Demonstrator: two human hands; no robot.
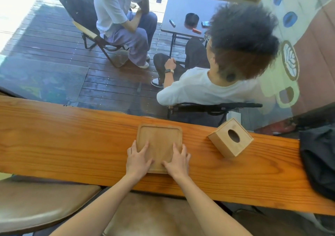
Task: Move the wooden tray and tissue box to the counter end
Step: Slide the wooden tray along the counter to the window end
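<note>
A square wooden tray [159,138] with a raised rim lies flat in the middle of the long wooden counter [72,136]. My left hand [138,160] holds its near left corner, thumb outside the rim and fingers spread on the tray's floor. My right hand [178,161] holds the near right corner in the same way. A cube-shaped wooden tissue box [230,138] with an oval hole in its top stands to the right of the tray, turned at an angle, apart from both hands.
A black bag [319,156] lies on the counter's right end. Beyond a window, two people sit on folding chairs by a small dark table [183,9] on a wooden deck. Brown padded stools [41,203] stand below the counter's near edge.
</note>
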